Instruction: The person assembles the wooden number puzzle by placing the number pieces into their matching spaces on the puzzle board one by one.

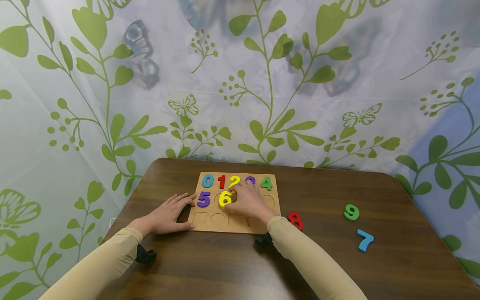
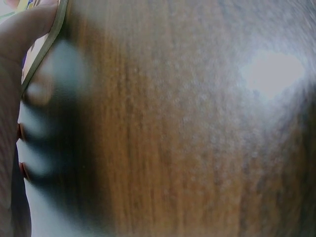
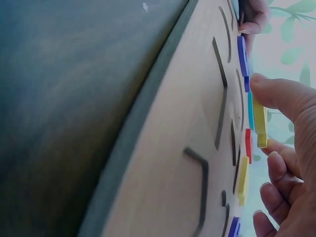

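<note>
My right hand (image 1: pixel 250 201) pinches a yellow number 6 (image 1: pixel 222 199) between thumb and fingers, over the middle row of a wooden number board (image 1: pixel 210 227). In the right wrist view the yellow 6 (image 3: pixel 259 116) stands off the board's surface. At the board's left edge my left hand (image 1: pixel 167 216) rests with its fingers spread, thumb and fingertips touching the edge. Seated in the board are a blue 0 (image 1: pixel 204 181), red 1 (image 1: pixel 222 181), yellow 2 (image 1: pixel 234 179), green 4 (image 1: pixel 266 183) and purple 5 (image 1: pixel 203 200). The purple 3 (image 1: pixel 250 179) is partly hidden by my right hand.
Right of the board, a red 8 (image 1: pixel 295 221) lies close to its edge. A green 9 (image 1: pixel 351 212) and a blue 7 (image 1: pixel 364 240) lie farther right on the brown table (image 1: pixel 322 183). A patterned curtain (image 1: pixel 210 116) hangs behind the table.
</note>
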`<state>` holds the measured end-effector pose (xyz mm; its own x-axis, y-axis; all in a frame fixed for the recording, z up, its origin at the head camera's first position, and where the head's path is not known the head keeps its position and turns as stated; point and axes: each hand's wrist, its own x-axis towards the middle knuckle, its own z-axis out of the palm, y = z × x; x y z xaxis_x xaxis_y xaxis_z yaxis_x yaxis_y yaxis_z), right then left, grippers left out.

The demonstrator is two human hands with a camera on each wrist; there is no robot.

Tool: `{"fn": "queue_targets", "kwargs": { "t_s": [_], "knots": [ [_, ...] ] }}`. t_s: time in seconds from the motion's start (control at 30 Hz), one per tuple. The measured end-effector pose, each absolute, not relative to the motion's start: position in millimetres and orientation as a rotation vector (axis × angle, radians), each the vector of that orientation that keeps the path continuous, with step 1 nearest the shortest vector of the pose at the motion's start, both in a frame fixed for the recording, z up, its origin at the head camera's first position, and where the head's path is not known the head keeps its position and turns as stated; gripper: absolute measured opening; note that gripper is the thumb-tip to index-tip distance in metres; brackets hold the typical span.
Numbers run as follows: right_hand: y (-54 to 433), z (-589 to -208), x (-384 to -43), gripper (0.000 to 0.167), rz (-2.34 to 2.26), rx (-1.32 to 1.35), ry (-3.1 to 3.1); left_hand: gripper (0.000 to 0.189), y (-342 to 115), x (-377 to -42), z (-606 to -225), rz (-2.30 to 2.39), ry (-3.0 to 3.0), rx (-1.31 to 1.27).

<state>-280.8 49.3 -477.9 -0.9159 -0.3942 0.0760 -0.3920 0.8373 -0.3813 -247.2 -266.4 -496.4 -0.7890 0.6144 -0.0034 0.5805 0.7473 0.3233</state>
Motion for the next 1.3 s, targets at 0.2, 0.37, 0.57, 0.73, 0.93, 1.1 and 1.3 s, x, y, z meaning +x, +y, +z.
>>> {"fn": "queue_targets", "kwargs": {
  "t_s": [0.2, 0.37, 0.57, 0.73, 0.93, 1.1, 1.3],
  "knots": [
    [44.4, -481.7, -280.6, 0.067, -0.637, -0.625, 2.991, 0.071, -266.4, -247.4, -497.1, 0.467, 2.835, 0.974],
    [41.5, -484.7, -281.6, 0.066, -0.644, -0.626, 3.006, 0.071, -267.0, -247.7, -498.4, 0.468, 2.835, 0.972],
    [40.1, -488.8, -284.5, 0.065, -0.661, -0.637, 3.012, 0.071, -266.9, -247.6, -498.0, 0.459, 2.834, 0.966],
    [37.9, -490.9, -285.9, 0.065, -0.676, -0.63, 3.01, 0.071, -266.4, -247.0, -496.6, 0.454, 2.833, 0.963],
    [35.7, -492.9, -287.3, 0.063, -0.678, -0.621, 3.011, 0.071, -266.1, -246.7, -496.8, 0.462, 2.834, 0.962],
    [34.1, -491.4, -286.7, 0.061, -0.697, -0.616, 2.998, 0.071, -266.2, -247.0, -497.9, 0.464, 2.837, 0.966],
    [32.9, -491.2, -286.6, 0.062, -0.692, -0.611, 3.0, 0.071, -266.0, -247.4, -497.7, 0.464, 2.838, 0.975]
  ]
}}
